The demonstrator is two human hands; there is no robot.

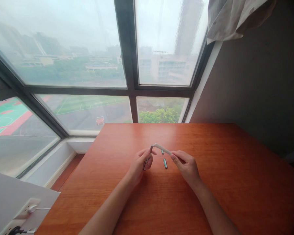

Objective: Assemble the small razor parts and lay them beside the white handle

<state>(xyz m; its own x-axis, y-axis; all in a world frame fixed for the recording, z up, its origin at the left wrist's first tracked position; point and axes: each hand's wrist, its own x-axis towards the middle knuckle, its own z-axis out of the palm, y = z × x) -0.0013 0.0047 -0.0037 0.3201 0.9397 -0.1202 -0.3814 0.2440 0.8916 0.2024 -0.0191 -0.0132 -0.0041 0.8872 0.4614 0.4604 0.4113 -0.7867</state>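
My left hand (143,161) is closed around a slim dark razor handle (151,148), whose narrow end points up past the thumb. From the other side my right hand (186,164) pinches a pale, slim toothbrush-like stick (163,148). The stick slants up to the left, and its far end meets or nearly meets the tip of the handle; I cannot tell whether they touch. Between the hands, two small dark pieces with green strips, like razor cartridges, lie on the table: the nearer cartridge (165,163) and a farther cartridge (162,152), partly behind the stick.
The reddish-brown wooden table (225,182) spreads under both arms, its far edge close to the large windows (161,45). Wall sockets (29,209) with plugged-in cords are at the lower left. A light cloth (230,19) hangs at the upper right by the dark wall.
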